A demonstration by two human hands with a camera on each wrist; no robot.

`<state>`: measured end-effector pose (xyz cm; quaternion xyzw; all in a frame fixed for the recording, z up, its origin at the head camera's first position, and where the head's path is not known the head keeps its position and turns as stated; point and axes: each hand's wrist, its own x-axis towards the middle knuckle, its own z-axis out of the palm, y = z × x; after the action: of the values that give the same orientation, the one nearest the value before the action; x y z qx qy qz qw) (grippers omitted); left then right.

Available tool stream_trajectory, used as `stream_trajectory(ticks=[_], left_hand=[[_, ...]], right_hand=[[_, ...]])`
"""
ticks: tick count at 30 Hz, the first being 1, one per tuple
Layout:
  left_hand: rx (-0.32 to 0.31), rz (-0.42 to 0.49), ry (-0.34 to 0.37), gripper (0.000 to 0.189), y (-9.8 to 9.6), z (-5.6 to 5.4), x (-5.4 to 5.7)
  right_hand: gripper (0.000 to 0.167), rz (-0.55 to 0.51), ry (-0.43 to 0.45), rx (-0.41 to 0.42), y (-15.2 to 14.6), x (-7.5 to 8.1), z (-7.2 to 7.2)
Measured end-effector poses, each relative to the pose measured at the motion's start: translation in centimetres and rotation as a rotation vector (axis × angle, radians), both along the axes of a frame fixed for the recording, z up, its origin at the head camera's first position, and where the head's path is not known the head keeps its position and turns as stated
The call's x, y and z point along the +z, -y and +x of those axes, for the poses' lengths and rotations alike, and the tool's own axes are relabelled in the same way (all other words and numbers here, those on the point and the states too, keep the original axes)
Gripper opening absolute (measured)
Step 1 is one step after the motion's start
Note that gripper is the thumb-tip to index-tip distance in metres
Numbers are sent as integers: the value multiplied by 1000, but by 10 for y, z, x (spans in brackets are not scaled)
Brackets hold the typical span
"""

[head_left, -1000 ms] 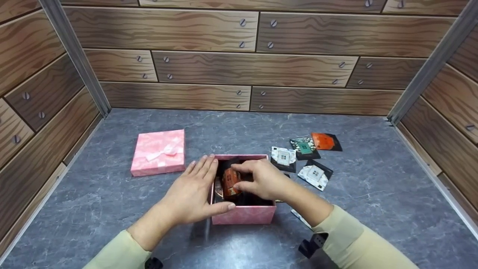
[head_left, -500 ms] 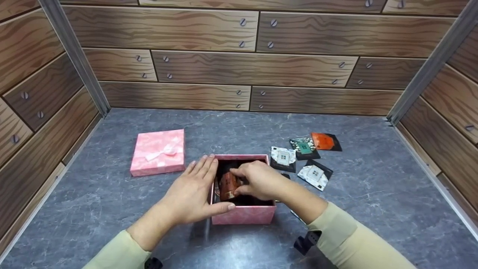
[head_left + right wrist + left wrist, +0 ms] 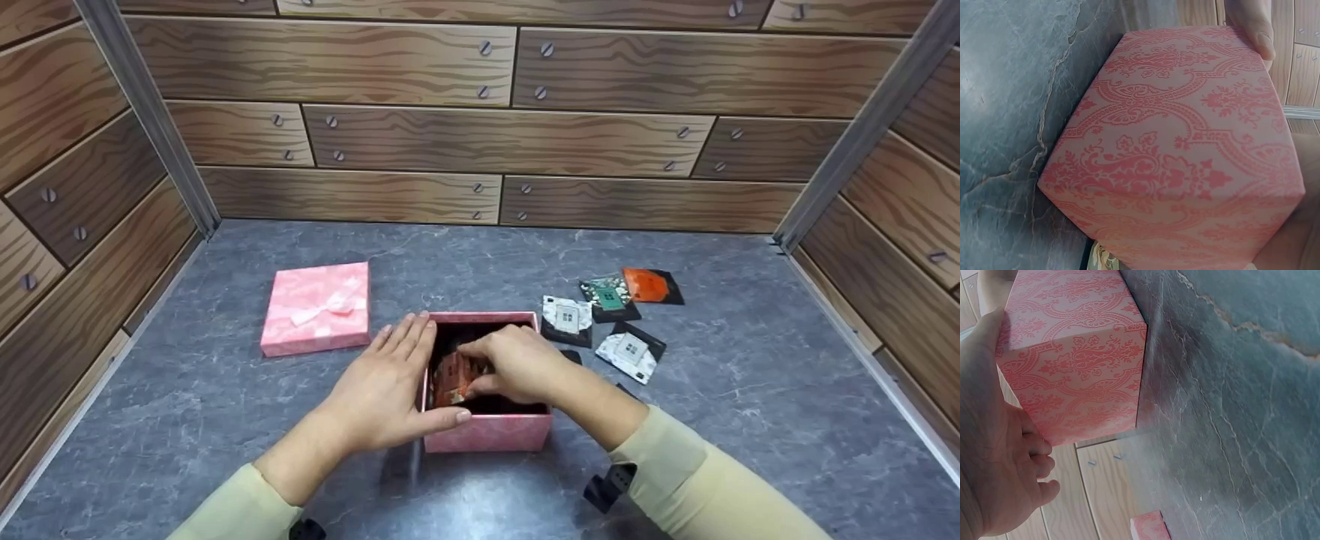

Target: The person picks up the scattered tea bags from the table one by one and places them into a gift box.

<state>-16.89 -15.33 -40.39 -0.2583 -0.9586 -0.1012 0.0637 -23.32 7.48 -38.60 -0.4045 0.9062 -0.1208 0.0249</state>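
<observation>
A pink patterned gift box (image 3: 486, 435) stands uncovered on the table, dark inside. My left hand (image 3: 379, 390) rests along its left rim with fingers extended, the thumb lying across the front edge. In the left wrist view, that hand (image 3: 996, 455) touches the box (image 3: 1081, 377) at its upper edge. My right hand (image 3: 525, 367) reaches into the box and pinches a small orange-brown sachet (image 3: 450, 379) between thumb and fingers, near the left inner wall. The right wrist view shows mostly the box's outer sides (image 3: 1168, 124); the right fingertips are hidden there.
The pink lid (image 3: 315, 309) with a bow lies to the left. Several square sachets lie right of the box, among them a white one (image 3: 568, 319), a green one (image 3: 609, 296) and an orange one (image 3: 651, 285). Wood-patterned walls (image 3: 405, 135) enclose the table.
My right hand has shifted slightly left and deeper into the box with the orange-brown sachet, which now sits lower near the left inner wall. The left hand stays in place.
</observation>
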Motion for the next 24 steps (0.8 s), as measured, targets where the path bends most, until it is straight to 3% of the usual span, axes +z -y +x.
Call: stream_trajectory(ticks=[8, 14, 19, 24], left_hand=[[2, 4, 19, 124, 0, -1, 0], [-1, -7, 13, 123, 0, -1, 0], [6, -17, 17, 123, 0, -1, 0], [15, -21, 19, 123, 0, 0, 0]], right_hand=[[52, -63, -19, 24, -7, 2, 0], [49, -168, -13, 34, -19, 10, 1], [52, -296, 56, -46, -36, 21, 1], [50, -466, 23, -149, -64, 32, -7]])
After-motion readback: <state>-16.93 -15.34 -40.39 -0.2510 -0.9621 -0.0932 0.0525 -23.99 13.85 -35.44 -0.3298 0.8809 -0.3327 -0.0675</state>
